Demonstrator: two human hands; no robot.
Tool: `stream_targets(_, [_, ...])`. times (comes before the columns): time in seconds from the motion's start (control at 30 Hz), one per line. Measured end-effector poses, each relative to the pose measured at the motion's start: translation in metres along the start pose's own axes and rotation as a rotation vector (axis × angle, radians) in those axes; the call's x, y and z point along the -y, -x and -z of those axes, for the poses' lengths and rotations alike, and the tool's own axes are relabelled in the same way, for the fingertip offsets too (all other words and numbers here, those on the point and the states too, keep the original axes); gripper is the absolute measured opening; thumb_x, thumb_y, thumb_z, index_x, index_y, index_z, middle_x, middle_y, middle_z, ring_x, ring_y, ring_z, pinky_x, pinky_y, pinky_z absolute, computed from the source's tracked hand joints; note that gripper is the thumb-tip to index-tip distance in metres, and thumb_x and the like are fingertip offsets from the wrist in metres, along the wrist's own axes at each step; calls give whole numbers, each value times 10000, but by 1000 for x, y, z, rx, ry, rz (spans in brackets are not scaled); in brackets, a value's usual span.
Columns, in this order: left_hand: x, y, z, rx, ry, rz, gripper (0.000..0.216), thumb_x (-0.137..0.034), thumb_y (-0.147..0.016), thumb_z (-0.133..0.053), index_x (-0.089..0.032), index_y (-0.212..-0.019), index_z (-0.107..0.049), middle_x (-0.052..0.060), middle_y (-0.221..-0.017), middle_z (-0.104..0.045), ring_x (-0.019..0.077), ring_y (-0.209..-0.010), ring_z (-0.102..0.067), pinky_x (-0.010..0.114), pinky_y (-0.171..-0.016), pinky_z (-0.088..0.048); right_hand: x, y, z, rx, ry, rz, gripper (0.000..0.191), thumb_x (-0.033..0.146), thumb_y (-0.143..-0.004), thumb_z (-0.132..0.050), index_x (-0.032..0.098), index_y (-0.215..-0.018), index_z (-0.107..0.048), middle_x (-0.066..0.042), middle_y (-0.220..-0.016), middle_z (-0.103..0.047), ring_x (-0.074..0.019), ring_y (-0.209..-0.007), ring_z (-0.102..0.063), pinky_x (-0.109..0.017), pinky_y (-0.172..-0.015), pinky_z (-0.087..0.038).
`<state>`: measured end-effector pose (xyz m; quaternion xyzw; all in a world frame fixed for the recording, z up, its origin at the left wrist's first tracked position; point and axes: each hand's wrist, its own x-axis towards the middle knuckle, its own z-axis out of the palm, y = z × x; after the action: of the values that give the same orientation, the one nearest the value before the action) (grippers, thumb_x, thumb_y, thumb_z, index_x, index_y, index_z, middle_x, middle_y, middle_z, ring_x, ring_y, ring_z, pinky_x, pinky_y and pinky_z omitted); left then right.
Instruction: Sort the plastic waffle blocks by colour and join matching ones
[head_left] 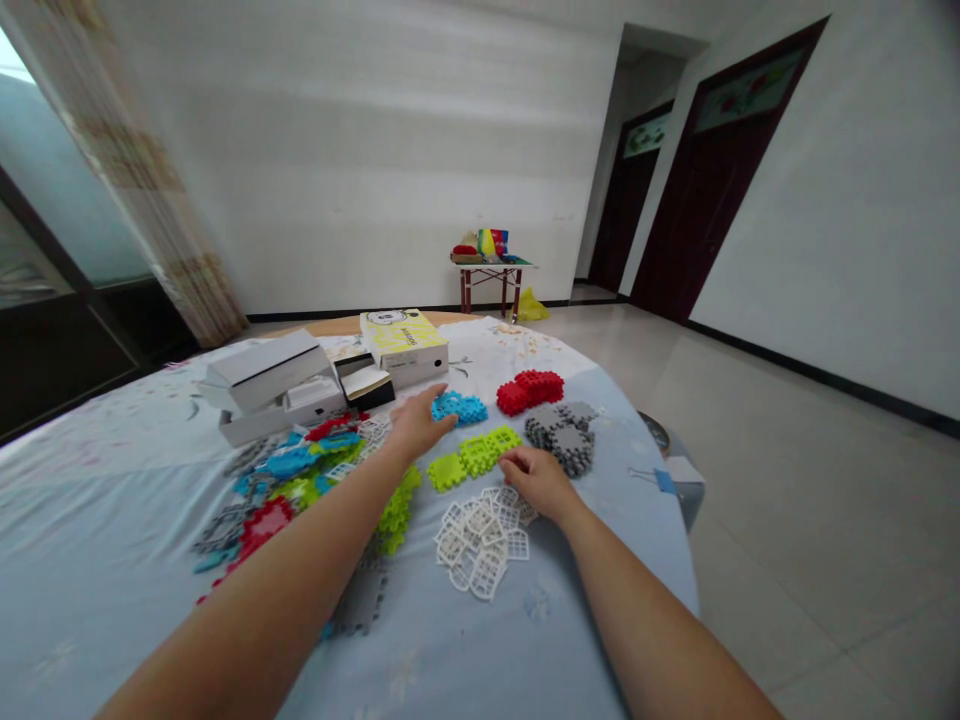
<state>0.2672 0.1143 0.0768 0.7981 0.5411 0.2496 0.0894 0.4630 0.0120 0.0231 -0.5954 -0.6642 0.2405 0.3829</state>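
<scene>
My left hand [420, 424] reaches to a small pile of blue interlocking plastic pieces [460, 407]. Its thumb and index finger are spread at the pile's left edge. My right hand [538, 478] has its fingers curled together by the right end of a row of lime-green interlocking pieces [480, 452]; whatever they may hold is hidden. Just below that hand lie white lattice window pieces [480, 540] in a loose heap. Stacked grey pieces [564, 440] and red pieces [529, 391] sit beyond it.
A mixed heap of coloured pieces [289, 465] spreads left, partly behind my left arm. White boxes [262, 372], a black box [365, 382] and a yellow-and-white box [405, 345] stand behind. The round table's cloth [630, 560] ends at the right, where a blue clip [664, 480] sits.
</scene>
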Motion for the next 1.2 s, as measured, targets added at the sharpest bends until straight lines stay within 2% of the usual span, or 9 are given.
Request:
stream_targets(0.13, [-15,-29,-31,10,-70,-11,579,-413,-716,-521,-258,-1266,-426,63,-1270,-519,279,-1178,-418,476,-954,-289,2,0,1,-5,-4,21,241,309,-795,-465,174,-814,-663,-8,-665,-655,-125,-618,-582,-220,-581,-404])
stream_targets(0.27, [-16,-44,-45,68,-139,16,594,-386,-710,-513,-275,-1282,-399,70,-1304,-485,275,-1220,-365,500,-981,-229,1,-3,3,-27,-23,28,235,306,-798,-465,178,-821,-661,-9,-678,-657,-125,-640,-587,-217,-593,-409])
stream_targets(0.4, [-11,-45,-42,107,-145,56,676,-397,-661,-558,-253,-1297,-378,90,-1367,-406,296,-1271,-288,522,-1001,-192,1,-4,4,-29,-26,27,238,308,-801,-462,175,-817,-658,-8,-672,-651,-123,-630,-582,-217,-588,-409])
stream_targets(0.5, [-3,-39,-26,57,-140,55,724,-455,-671,-543,-217,-1324,-340,108,-1394,-355,293,-1279,-275,491,-1009,-214,1,-2,4,-16,-26,23,245,316,-801,-462,173,-832,-658,-8,-664,-649,-123,-618,-581,-221,-585,-411])
stream_targets(0.67, [33,-9,23,-126,-99,32,520,-468,-730,-465,-202,-1174,-515,88,-1226,-538,253,-1154,-444,400,-957,-335,1,0,2,2,-30,27,252,322,-798,-461,171,-849,-657,-12,-676,-654,-127,-626,-587,-226,-593,-417])
stream_targets(0.83, [79,52,64,-23,32,41,466,-523,-734,-437,-181,-979,-636,56,-1013,-663,212,-956,-580,309,-868,-420,3,1,2,8,-18,44,253,327,-792,-462,170,-843,-654,-12,-661,-653,-128,-618,-588,-225,-588,-418])
stream_targets(0.9, [86,78,71,27,43,60,468,-533,-731,-442,-181,-964,-643,48,-983,-675,207,-915,-598,298,-836,-438,3,1,1,16,-7,53,245,320,-786,-467,169,-835,-654,-11,-658,-653,-128,-618,-587,-223,-587,-418])
stream_targets(1.0, [84,108,73,66,-5,47,457,-527,-741,-432,-197,-975,-644,46,-1022,-667,216,-938,-592,300,-835,-439,1,1,-1,21,8,58,249,321,-782,-464,169,-828,-655,-11,-658,-651,-129,-620,-582,-222,-581,-416])
stream_targets(1.2, [75,126,68,86,-211,-18,392,-465,-772,-405,-236,-980,-646,58,-1042,-653,248,-1012,-551,385,-917,-366,-7,2,-4,23,3,17,279,350,-781,-455,160,-837,-652,-8,-632,-628,-131,-589,-565,-223,-542,-415])
